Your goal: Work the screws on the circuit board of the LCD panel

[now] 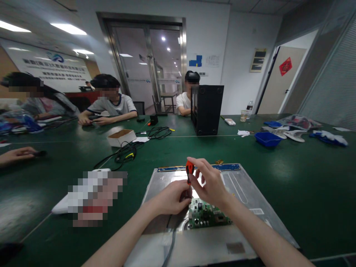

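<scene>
My right hand point(209, 181) is closed on the red and black handle of a screwdriver point(190, 167), which stands upright with its shaft pointing down. Low beside the shaft is my left hand point(175, 196), its fingers curled together near the upper left corner of a green circuit board point(208, 215). What those fingers hold, if anything, is hidden. Under both hands lies a silver metal panel point(250, 193), with the board on it and a narrow blue circuit strip point(230, 167) along its far edge. A grey cable point(171, 244) runs toward me from the board's left side.
A black computer case point(210, 111) stands beyond the panel. Black cables point(122, 154) and an open cardboard box point(121, 138) lie left of it. At right are a blue tray point(267, 139) and gloves point(329, 137). Other people sit across the green table point(150, 152); a co-worker's hand point(19, 155) reaches in at left.
</scene>
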`<control>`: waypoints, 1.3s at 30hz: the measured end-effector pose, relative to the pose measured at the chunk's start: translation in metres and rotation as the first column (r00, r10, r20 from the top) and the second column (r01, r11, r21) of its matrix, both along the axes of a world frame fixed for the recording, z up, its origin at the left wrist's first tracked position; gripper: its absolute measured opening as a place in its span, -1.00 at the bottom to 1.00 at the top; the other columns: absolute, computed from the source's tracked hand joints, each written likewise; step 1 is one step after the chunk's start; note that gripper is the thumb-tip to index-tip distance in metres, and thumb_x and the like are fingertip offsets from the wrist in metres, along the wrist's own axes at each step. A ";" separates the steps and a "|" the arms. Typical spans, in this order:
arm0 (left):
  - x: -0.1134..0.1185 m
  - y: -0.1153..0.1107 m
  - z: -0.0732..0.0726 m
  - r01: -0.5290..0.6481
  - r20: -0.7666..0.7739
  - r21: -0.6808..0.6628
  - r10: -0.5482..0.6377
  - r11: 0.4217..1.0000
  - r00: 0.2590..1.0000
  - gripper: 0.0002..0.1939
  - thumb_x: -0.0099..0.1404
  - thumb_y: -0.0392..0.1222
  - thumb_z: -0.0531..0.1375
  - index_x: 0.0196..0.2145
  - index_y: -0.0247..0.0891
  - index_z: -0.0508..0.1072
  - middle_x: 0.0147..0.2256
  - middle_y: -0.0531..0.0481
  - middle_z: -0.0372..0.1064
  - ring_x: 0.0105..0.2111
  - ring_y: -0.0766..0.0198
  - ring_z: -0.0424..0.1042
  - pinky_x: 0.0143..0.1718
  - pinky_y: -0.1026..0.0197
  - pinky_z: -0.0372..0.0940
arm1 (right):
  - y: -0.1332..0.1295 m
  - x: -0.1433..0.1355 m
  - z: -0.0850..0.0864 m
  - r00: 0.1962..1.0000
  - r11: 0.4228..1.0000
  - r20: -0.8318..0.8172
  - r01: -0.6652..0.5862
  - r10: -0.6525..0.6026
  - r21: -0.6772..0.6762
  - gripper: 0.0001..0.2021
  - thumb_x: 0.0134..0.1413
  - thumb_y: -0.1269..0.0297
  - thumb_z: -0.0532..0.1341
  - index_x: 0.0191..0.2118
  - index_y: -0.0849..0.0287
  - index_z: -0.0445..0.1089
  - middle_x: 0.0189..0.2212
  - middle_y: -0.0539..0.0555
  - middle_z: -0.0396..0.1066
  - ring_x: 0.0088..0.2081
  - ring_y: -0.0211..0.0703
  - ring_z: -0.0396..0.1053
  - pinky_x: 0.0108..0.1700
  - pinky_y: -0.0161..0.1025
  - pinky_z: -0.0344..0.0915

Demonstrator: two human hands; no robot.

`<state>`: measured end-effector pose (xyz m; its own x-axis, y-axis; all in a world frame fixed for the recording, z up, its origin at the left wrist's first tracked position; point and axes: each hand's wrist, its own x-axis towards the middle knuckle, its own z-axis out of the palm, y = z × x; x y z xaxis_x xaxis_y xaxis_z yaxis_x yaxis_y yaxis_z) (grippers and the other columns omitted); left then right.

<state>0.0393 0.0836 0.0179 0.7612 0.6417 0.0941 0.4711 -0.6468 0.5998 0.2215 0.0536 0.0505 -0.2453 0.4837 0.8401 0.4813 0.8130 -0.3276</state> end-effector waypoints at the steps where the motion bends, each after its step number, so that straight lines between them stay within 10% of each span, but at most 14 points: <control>1: 0.000 0.000 0.000 -0.004 0.000 0.000 0.004 1.000 1.000 -0.84 0.14 -0.36 0.17 -0.27 -0.27 0.43 -0.31 -0.07 0.44 -0.33 0.15 0.37 -0.30 0.19 0.24 | 0.000 0.000 0.000 1.000 1.000 -0.001 0.000 0.000 0.003 -0.57 0.25 0.40 0.11 0.21 0.07 0.17 -0.18 0.10 0.41 -0.46 -0.27 0.35 -0.49 -0.33 0.33; 39: -0.002 0.003 -0.006 0.014 0.055 0.052 -0.016 0.999 0.998 -0.89 0.18 -0.37 0.16 -0.31 -0.28 0.43 -0.35 -0.03 0.43 -0.40 0.24 0.36 -0.38 0.26 0.24 | 0.000 -0.001 0.000 0.999 0.999 0.007 0.037 -0.037 0.031 -0.66 0.29 0.33 0.14 0.16 0.07 0.22 -0.23 0.06 0.40 -0.50 -0.32 0.28 -0.53 -0.36 0.23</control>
